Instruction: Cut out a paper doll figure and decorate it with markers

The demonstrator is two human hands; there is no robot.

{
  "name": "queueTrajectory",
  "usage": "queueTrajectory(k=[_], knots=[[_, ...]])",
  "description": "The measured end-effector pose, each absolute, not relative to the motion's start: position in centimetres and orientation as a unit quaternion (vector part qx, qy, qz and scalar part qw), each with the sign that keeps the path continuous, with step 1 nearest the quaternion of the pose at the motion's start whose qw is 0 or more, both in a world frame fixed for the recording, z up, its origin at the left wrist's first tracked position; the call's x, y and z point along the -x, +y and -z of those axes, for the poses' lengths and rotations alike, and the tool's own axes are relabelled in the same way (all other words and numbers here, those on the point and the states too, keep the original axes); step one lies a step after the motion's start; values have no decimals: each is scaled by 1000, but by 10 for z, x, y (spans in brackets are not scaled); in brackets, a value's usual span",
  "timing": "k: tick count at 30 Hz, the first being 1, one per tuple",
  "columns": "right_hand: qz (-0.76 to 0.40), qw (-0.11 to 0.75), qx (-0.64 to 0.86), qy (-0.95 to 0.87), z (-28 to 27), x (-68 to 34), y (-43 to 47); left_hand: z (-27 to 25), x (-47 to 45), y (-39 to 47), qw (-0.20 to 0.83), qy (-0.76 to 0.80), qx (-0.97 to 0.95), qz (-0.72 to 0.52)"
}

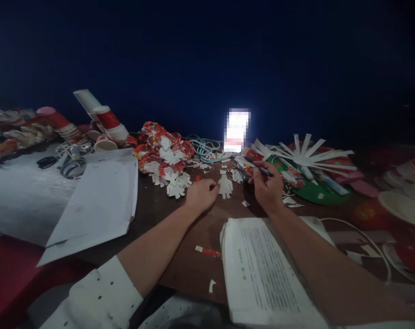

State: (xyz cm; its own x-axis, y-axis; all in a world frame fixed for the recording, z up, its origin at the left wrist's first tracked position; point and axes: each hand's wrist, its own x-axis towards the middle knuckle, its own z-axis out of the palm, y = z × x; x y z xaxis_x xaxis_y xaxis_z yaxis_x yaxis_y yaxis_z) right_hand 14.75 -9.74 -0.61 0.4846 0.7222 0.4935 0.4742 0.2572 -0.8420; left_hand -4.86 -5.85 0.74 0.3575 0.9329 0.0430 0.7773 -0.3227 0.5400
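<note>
My left hand [202,194] rests on the dark table with its fingers curled in. Its fingertips meet the left edge of a white paper doll cutout [225,186]; how firmly they grip it is hard to see. To the right of the doll, my right hand [269,187] is closed around a dark pen [265,170], which slants up to the left. More white paper dolls [175,186] lie left of the doll, against a heap of red patterned paper pieces [149,132]. Small white scraps [245,204] are scattered about my right hand.
A bright phone screen [237,130] stands at the back. White sheets [97,196], black-handled scissors [47,162] and stacked paper cups [109,121] are at left. A printed booklet [258,269] lies under my right forearm. White strips [308,157] fan out above a green disc [318,194].
</note>
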Motion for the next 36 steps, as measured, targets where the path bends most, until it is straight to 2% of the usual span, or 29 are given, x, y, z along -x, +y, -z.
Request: queueTrajectory(k=[7,13,19,24,32,36], knots=[[-107,615,601,-500,2,-145,-98,-4,49,-60,198,523,-808,-185],[-120,619,597,-496,1,-144,-99,1,52,-57,215,518,-788,-254],[-199,653,555,-476,-3,-134,-107,2,55,-54,201,449,-791,-362],[-264,671,519,-458,-5,-122,-113,0,53,-58,179,342,-845,-369],[-311,659,504,-465,-6,-115,-119,-2,54,-59,175,313,-858,-367],[-318,609,503,-524,-5,-116,-122,-4,54,-61,167,278,-865,-384]])
